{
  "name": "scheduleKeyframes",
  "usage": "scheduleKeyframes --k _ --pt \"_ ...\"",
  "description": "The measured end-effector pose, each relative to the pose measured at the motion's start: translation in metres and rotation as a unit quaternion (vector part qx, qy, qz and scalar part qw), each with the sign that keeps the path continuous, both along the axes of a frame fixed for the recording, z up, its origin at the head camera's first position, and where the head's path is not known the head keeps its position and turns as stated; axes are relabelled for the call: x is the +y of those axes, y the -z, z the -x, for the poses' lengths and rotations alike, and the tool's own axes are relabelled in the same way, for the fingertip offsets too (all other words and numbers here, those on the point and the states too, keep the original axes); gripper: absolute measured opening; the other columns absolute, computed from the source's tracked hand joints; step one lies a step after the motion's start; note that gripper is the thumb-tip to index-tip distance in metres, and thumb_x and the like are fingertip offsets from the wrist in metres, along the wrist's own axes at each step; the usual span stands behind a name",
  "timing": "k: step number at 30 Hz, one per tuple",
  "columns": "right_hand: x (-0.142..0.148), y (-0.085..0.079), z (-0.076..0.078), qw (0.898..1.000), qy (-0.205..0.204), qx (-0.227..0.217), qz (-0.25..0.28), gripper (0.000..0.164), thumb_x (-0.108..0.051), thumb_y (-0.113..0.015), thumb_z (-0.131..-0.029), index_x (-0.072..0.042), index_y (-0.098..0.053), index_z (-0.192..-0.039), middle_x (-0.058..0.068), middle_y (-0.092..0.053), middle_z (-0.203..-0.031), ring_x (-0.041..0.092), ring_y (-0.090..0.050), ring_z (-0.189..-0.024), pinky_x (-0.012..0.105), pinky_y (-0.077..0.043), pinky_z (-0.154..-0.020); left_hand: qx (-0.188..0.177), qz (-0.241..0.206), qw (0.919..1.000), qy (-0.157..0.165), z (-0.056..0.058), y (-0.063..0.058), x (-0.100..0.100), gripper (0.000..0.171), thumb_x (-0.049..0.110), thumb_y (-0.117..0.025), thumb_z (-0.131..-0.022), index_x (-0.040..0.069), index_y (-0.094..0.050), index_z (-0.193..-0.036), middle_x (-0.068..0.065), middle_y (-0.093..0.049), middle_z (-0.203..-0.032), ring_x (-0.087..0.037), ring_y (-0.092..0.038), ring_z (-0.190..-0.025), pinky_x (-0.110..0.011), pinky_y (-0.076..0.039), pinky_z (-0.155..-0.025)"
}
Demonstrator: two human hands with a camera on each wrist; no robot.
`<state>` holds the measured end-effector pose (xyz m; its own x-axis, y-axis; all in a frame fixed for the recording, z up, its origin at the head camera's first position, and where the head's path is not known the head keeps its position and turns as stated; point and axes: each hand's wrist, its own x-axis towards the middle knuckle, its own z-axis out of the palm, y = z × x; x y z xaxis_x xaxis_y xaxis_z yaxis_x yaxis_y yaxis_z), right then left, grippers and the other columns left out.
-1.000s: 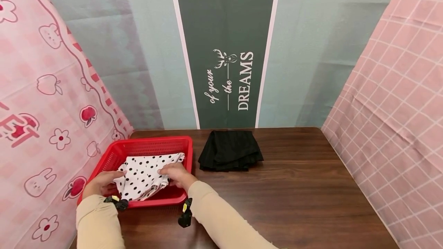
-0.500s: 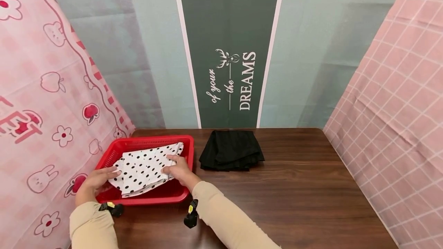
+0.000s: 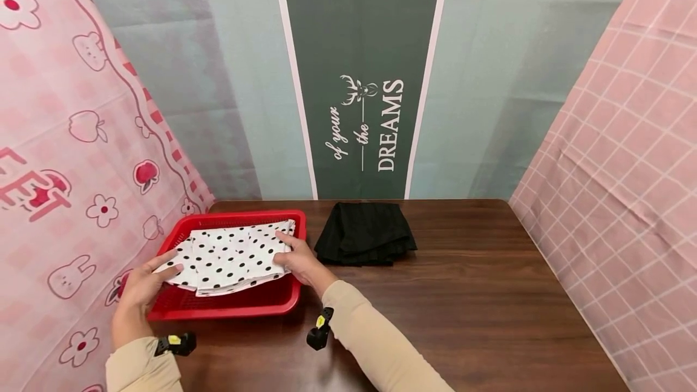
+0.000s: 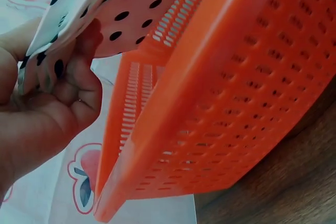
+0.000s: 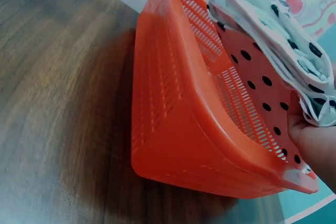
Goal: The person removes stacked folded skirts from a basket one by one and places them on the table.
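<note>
A folded white cloth with black polka dots [image 3: 231, 259] is held level above the red plastic basket [image 3: 239, 310]. My left hand [image 3: 143, 286] grips its left end, thumb on top and fingers curled beneath, as the left wrist view shows at the cloth's edge [image 4: 44, 59]. On the opposite end my right hand [image 3: 301, 259] pinches the cloth with thumb and fingers. In the right wrist view the cloth's layered edge [image 5: 273, 35] hangs over the basket's rim, with that hand [image 5: 315, 142] at the frame's right side.
To the basket's right, a folded black cloth [image 3: 367, 235] lies at the back of the brown wooden table [image 3: 463, 295]. Pink printed fabric [image 3: 76, 174] hangs close along the left, pink checked fabric [image 3: 604, 156] along the right, and a grey-green curtain [image 3: 359, 29] behind.
Both hands have raised the polka-dot cloth from inside the basket to above its rim. The cloth is flatter and pulled wider, the right hand having shifted rightward. The black cloth stays put.
</note>
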<state>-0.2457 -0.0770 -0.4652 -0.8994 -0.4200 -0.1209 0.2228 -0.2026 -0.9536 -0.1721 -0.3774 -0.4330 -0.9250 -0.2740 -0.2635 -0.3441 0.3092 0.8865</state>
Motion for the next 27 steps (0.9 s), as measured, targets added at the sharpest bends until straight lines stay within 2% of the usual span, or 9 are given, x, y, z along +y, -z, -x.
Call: scheduleKeyframes --k 3,6,10,13,17,21,24,27 --pt "0.006 -0.005 -0.001 0.999 -0.002 0.034 -0.038 0.070 0.015 -0.061 -0.071 -0.008 -0.049 -0.135 0.006 -0.045 -0.131 0.016 -0.047 -0.101 0.023 -0.044 -0.073 0.013 -0.005 0.9996 -0.022 -0.005 -0.004 0.009 0.069 0.032 -0.066 -0.087 0.009 -0.033 -0.143 -0.020 -0.017 -0.149 -0.028 -0.027 -0.121 -0.019 -0.033 -0.085" --pt "0.013 -0.007 -0.002 0.993 -0.004 0.083 -0.078 0.066 0.008 -0.068 -0.074 -0.011 -0.051 -0.135 0.005 -0.045 -0.134 0.015 -0.047 -0.106 0.025 -0.045 -0.081 0.030 -0.008 0.9986 -0.042 -0.010 -0.008 0.018 0.068 0.030 -0.066 -0.087 0.010 -0.034 -0.143 -0.019 -0.018 -0.148 -0.027 -0.027 -0.119 -0.015 -0.032 -0.079" --pt "0.024 -0.008 -0.004 0.987 -0.002 0.137 -0.088 0.066 0.006 -0.069 -0.074 -0.009 -0.050 -0.135 0.006 -0.047 -0.134 0.013 -0.048 -0.108 0.025 -0.044 -0.085 0.053 -0.008 0.9971 -0.054 -0.017 -0.011 0.028 0.065 0.028 -0.066 -0.087 0.014 -0.036 -0.143 -0.017 -0.019 -0.149 -0.027 -0.022 -0.126 -0.025 -0.030 -0.095" --pt "0.034 -0.011 -0.008 0.985 -0.002 0.152 -0.078 0.065 0.007 -0.068 -0.074 -0.005 -0.049 -0.135 0.008 -0.047 -0.134 0.013 -0.048 -0.110 0.024 -0.044 -0.086 0.075 -0.011 0.9953 -0.060 -0.025 -0.011 0.036 0.065 0.028 -0.068 -0.086 0.017 -0.038 -0.143 -0.012 -0.024 -0.149 -0.021 -0.019 -0.130 -0.019 -0.026 -0.098" --pt "0.049 -0.028 -0.018 0.982 -0.002 0.174 -0.070 0.063 0.010 -0.066 -0.075 0.002 -0.047 -0.134 0.015 -0.048 -0.133 0.018 -0.052 -0.106 0.024 -0.045 -0.083 0.104 -0.072 0.9885 -0.082 -0.036 -0.011 0.048 0.065 0.022 -0.071 -0.084 0.017 -0.041 -0.142 -0.002 -0.034 -0.141 -0.014 -0.027 -0.124 -0.007 -0.035 -0.083" --pt "0.060 -0.046 -0.030 0.978 -0.007 0.200 -0.062 0.062 0.012 -0.063 -0.075 0.009 -0.043 -0.133 0.023 -0.049 -0.129 0.024 -0.054 -0.102 0.021 -0.046 -0.078 0.132 -0.134 0.9764 -0.107 -0.041 -0.012 0.059 0.065 0.018 -0.073 -0.082 0.017 -0.044 -0.140 0.003 -0.040 -0.134 -0.012 -0.033 -0.116 -0.007 -0.042 -0.075" --pt "0.064 -0.050 -0.033 0.979 -0.007 0.195 -0.057 0.062 0.012 -0.063 -0.076 0.009 -0.042 -0.134 0.024 -0.050 -0.127 0.024 -0.055 -0.100 0.019 -0.047 -0.075 0.149 -0.141 0.9723 -0.111 -0.041 -0.011 0.064 0.063 0.016 -0.072 -0.082 0.016 -0.045 -0.139 0.005 -0.043 -0.130 -0.007 -0.037 -0.112 -0.008 -0.043 -0.074" --pt "0.063 -0.051 -0.036 0.982 0.000 0.186 -0.042 0.062 0.013 -0.062 -0.075 0.009 -0.043 -0.134 0.025 -0.051 -0.124 0.023 -0.055 -0.098 0.019 -0.047 -0.073 0.154 -0.140 0.9718 -0.110 -0.042 -0.014 0.065 0.063 0.016 -0.072 -0.082 0.015 -0.045 -0.139 0.004 -0.044 -0.129 -0.004 -0.042 -0.106 -0.009 -0.044 -0.074"
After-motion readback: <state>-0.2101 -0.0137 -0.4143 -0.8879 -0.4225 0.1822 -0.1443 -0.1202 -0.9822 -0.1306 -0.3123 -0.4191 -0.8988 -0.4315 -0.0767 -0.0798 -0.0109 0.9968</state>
